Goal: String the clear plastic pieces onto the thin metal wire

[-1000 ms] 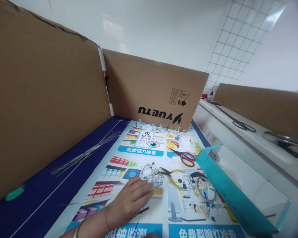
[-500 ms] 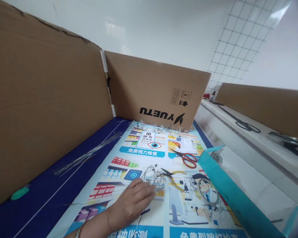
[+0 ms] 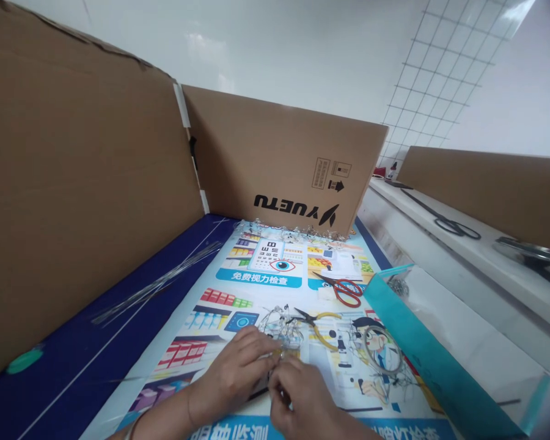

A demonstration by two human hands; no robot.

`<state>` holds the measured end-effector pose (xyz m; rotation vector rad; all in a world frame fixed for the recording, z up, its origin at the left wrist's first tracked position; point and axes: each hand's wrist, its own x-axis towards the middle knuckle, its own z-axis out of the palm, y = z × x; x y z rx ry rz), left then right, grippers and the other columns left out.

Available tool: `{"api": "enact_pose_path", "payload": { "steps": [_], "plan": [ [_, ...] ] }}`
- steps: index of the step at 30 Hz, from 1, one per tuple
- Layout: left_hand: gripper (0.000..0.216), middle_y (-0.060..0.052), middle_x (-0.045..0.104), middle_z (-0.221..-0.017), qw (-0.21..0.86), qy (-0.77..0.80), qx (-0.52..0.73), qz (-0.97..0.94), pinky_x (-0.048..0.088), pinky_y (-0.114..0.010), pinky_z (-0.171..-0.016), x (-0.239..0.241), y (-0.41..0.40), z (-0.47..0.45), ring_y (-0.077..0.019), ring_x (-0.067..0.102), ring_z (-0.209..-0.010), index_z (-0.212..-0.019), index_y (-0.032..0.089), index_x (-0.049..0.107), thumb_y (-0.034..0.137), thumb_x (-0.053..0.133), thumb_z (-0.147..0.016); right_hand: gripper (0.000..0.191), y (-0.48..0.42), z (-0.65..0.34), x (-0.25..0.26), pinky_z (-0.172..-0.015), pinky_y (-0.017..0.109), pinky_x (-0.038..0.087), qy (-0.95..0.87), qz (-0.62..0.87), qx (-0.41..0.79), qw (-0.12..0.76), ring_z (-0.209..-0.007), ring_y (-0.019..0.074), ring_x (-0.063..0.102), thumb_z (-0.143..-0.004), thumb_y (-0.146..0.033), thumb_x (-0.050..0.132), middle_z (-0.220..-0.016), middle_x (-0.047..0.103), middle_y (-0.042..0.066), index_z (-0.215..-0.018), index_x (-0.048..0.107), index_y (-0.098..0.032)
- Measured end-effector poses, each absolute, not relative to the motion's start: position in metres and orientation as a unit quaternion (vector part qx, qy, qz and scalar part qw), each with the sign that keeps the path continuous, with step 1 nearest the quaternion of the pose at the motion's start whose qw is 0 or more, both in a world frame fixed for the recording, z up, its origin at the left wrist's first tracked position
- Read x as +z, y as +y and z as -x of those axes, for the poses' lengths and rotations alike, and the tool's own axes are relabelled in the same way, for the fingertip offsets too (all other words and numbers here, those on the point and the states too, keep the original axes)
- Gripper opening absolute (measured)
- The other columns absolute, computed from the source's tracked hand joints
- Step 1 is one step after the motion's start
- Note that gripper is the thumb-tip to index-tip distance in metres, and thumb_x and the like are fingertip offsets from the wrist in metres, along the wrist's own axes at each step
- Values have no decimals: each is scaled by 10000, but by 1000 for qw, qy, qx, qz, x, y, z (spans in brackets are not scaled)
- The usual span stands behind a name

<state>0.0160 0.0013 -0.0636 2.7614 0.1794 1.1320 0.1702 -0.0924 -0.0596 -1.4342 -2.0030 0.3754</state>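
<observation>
My left hand [image 3: 238, 368] and my right hand [image 3: 302, 391] meet low in the middle of the view, fingertips nearly touching. Both are closed in a pinch at the near edge of a tangle of thin silvery wire [image 3: 282, 324]. A small glint of wire shows between the fingertips; the rest of what they grip is hidden by my fingers. Just beyond and to the right of the tangle lie pliers with yellow handles [image 3: 323, 330], jaws toward it. Scissors with red handles [image 3: 347, 292] rest farther back.
A coil of wire [image 3: 385, 351] lies right, beside an open teal-edged box [image 3: 440, 354]. Long straight wires [image 3: 160, 284] lie left on dark blue cloth. More twisted wire pieces [image 3: 297, 233] line the foot of the cardboard panel [image 3: 279, 153] at the back. Another cardboard panel [image 3: 87, 183] stands left.
My right hand has come into view from below and joined the left at the wire tangle. The left hand has shifted slightly left, fingers still curled. The view has moved slightly.
</observation>
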Motion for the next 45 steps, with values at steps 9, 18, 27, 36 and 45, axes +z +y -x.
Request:
{"api": "enact_pose_path", "payload": {
  "steps": [9, 18, 27, 36, 45],
  "plan": [
    [266, -97, 647, -1064, 100, 92, 354, -925, 470, -346, -790, -58, 5, -11, -182, 594, -901, -1033, 196, 587, 50, 457, -852, 33, -75, -211, -61, -577, 226, 396, -548, 632, 193, 512, -617, 118, 463, -797, -176, 485, -699, 486, -13, -784, 507, -197],
    [297, -101, 645, -1082, 89, 67, 310, -944, 487, -337, -743, -48, 6, -10, -192, 602, -894, -1096, 185, 576, 59, 468, -850, 256, -70, -213, -71, -545, 214, 409, -552, 634, 278, 464, -604, 118, 491, -747, -228, 571, -718, 525, -15, -1000, 545, -200],
    [219, -68, 648, -1077, 57, -20, 288, -956, 499, -332, -791, -33, -5, -10, -176, 590, -918, -1004, 189, 606, 86, 480, -857, 175, -68, -216, -75, -498, 203, 384, -507, 629, 343, 480, -542, 111, 482, -756, -170, 505, -611, 499, -39, -922, 551, -201],
    [343, -75, 631, -1059, 91, 55, 372, -922, 455, -392, -876, -44, -14, -9, -218, 529, -1024, -1140, 183, 534, 132, 580, -804, 103, -67, -212, -78, -557, 207, 406, -501, 597, 359, 514, -656, 118, 521, -739, -121, 469, -811, 564, 11, -805, 485, -198],
    [362, -114, 437, -1228, 249, 334, 398, -817, 470, -421, -862, -59, -4, -19, -278, 434, -1135, -1147, 221, 497, 287, 588, -803, 136, -73, -207, -66, -714, 256, 414, -562, 616, 201, 514, -876, 166, 515, -751, -72, 463, -946, 515, 46, -728, 506, -200]
  ]
}}
